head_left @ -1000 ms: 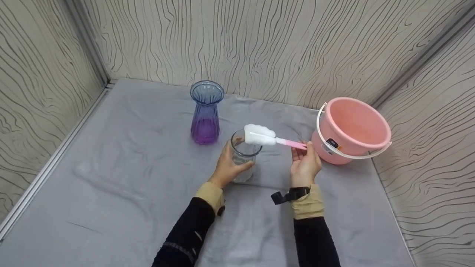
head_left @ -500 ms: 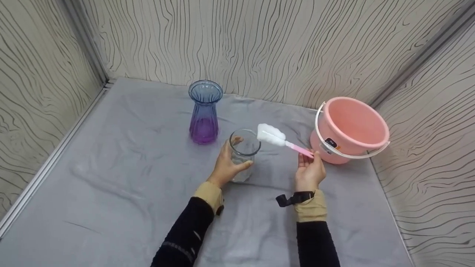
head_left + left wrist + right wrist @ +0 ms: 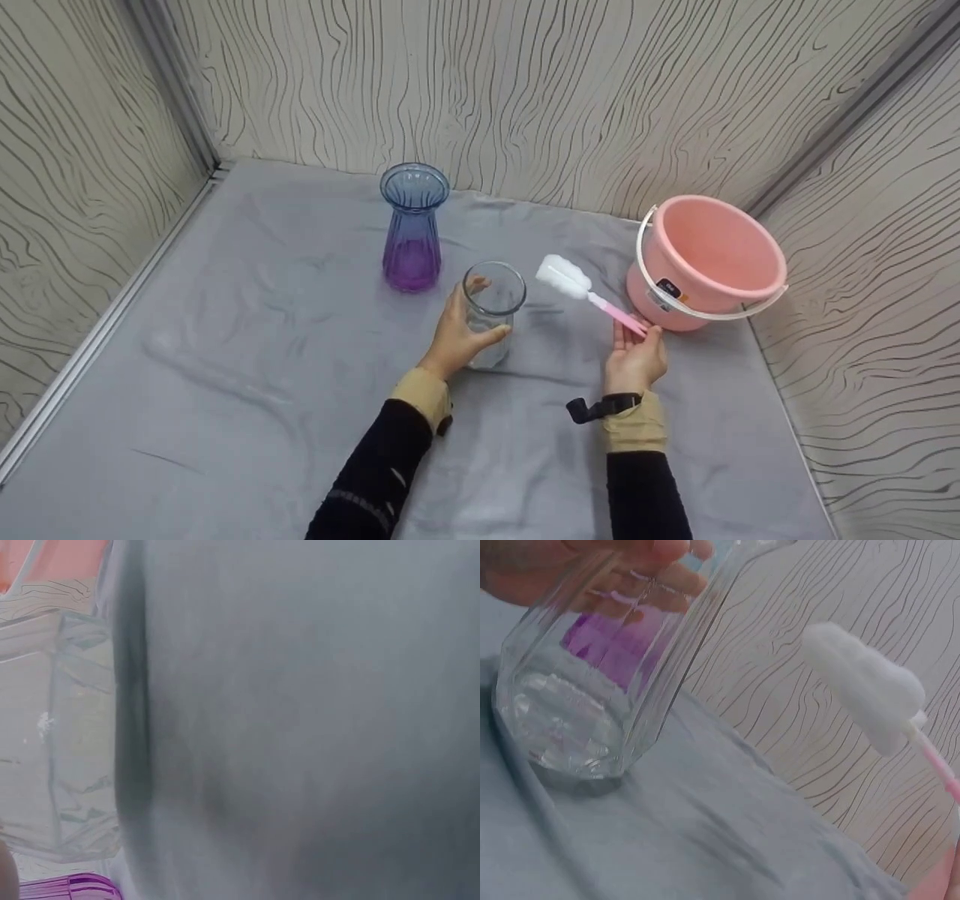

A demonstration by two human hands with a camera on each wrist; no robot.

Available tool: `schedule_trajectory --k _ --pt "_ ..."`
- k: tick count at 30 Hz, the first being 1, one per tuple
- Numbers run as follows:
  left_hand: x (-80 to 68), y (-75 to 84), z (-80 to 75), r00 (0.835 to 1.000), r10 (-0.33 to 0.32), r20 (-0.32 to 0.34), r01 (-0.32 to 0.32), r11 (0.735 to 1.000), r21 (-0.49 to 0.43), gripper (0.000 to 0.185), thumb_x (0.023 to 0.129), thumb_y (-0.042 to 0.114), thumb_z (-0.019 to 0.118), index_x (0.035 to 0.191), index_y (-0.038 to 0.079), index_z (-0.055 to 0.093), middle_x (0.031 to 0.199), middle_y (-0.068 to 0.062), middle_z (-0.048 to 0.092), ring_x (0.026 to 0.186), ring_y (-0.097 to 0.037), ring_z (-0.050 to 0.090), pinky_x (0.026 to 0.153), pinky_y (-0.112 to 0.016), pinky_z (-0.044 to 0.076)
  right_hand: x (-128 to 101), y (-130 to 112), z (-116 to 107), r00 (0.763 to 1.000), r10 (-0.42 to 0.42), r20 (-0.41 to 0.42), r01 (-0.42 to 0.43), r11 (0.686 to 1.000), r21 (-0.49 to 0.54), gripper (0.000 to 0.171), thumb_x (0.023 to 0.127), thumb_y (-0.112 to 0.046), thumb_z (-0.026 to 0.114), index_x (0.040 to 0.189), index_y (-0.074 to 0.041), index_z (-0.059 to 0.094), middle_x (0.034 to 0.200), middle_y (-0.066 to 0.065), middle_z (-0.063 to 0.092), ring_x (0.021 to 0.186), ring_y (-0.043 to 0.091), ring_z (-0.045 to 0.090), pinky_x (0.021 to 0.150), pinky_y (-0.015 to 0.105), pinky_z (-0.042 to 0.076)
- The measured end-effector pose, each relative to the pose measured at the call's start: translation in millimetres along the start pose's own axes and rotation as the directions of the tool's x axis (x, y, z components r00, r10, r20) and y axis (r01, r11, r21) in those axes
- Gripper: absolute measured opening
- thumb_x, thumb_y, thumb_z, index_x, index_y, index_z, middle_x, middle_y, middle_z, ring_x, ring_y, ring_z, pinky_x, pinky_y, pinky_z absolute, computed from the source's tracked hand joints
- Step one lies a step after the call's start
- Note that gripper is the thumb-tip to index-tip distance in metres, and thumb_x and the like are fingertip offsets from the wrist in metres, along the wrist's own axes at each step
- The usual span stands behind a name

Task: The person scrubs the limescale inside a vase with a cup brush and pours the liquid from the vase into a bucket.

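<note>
A clear glass vase (image 3: 491, 341) with a faceted base stands upright on the cloth, and my left hand (image 3: 459, 334) grips it round the side, thumb in front and fingers behind. My right hand (image 3: 636, 360) pinches the pink handle of a bottle brush (image 3: 564, 277) near its end. The brush's white sponge head points up and left, apart from the vase and to its right. In the right wrist view the sponge head (image 3: 866, 686) shows large, with the glass vase (image 3: 566, 724) at left. In the left wrist view the faceted base (image 3: 82, 742) fills the left edge.
A blue-to-purple ribbed vase (image 3: 413, 232) stands behind and left of the clear one. A pink bucket (image 3: 675, 270) with a white handle stands at the right, just beyond my right hand. Grey cloth (image 3: 247, 337) covers the table, with patterned panels (image 3: 480, 90) round it.
My right hand has drawn the brush right and toward me, from over the clear vase's rim to beside it, tilting the handle end lower. The left hand keeps its grip on the vase.
</note>
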State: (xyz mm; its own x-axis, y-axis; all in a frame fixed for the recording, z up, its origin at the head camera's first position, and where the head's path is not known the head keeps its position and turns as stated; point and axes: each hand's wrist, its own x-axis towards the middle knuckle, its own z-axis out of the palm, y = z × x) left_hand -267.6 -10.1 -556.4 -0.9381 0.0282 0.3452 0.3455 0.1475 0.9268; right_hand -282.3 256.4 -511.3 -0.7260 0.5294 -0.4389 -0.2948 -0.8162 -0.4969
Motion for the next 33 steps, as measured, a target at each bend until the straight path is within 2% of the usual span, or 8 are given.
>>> schedule_trajectory --k 7,14,21,26,33 --pt "-0.2 -0.5 1.4 1.000 -0.004 0.001 0.004 1.000 -0.028 0.081 0.080 0.020 0.088 0.145 0.010 0.041 0.146 -0.008 0.052 0.141 -0.027 0.040 0.115 -0.052 0.034 13 -5 -10 0.996 0.023 -0.090 -0.019 0.999 0.042 0.028 0.109 -0.018 0.045 0.090 0.003 0.051 0.085 0.016 0.061 0.078 0.024 0.063 0.073 0.037 0.062" --pt "0.0 0.6 -0.2 1.000 -0.015 0.007 0.015 1.000 -0.012 0.082 0.080 0.020 0.088 0.145 0.013 0.039 0.148 -0.006 0.050 0.142 -0.024 0.038 0.115 -0.050 0.034 22 -6 -17 0.989 -0.017 -0.149 0.017 1.000 -0.003 0.025 0.109 -0.015 0.044 0.094 0.003 0.052 0.083 0.014 0.059 0.074 0.022 0.063 0.073 0.037 0.061" --pt "0.4 -0.5 -0.1 1.000 0.000 0.002 0.000 1.000 0.010 0.081 0.080 0.022 0.088 0.145 0.012 0.039 0.147 -0.006 0.051 0.142 -0.026 0.039 0.115 -0.051 0.034 26 -6 -22 0.986 -0.064 -0.153 0.053 0.996 -0.072 0.023 0.110 -0.017 0.040 0.114 0.004 0.050 0.103 0.015 0.054 0.096 0.024 0.059 0.086 0.036 0.057" --pt "0.3 -1.5 0.2 1.000 0.020 -0.005 -0.020 0.999 0.033 0.082 0.080 0.025 0.088 0.144 0.012 0.040 0.145 -0.007 0.051 0.140 -0.026 0.040 0.116 -0.050 0.032 29 -6 -27 0.982 -0.072 -0.175 0.052 0.992 -0.117 0.025 0.109 -0.017 0.041 0.121 0.003 0.049 0.101 0.014 0.053 0.096 0.022 0.060 0.089 0.035 0.056" --pt "0.9 -2.0 0.2 1.000 0.027 -0.014 -0.027 1.000 0.016 0.081 0.080 0.024 0.089 0.144 0.011 0.041 0.145 -0.008 0.052 0.140 -0.027 0.041 0.116 -0.051 0.032 34 -6 -34 0.984 -0.049 -0.171 0.020 0.986 -0.167 0.028 0.110 -0.019 0.040 0.120 0.005 0.052 0.100 0.015 0.055 0.112 0.026 0.057 0.095 0.037 0.053"
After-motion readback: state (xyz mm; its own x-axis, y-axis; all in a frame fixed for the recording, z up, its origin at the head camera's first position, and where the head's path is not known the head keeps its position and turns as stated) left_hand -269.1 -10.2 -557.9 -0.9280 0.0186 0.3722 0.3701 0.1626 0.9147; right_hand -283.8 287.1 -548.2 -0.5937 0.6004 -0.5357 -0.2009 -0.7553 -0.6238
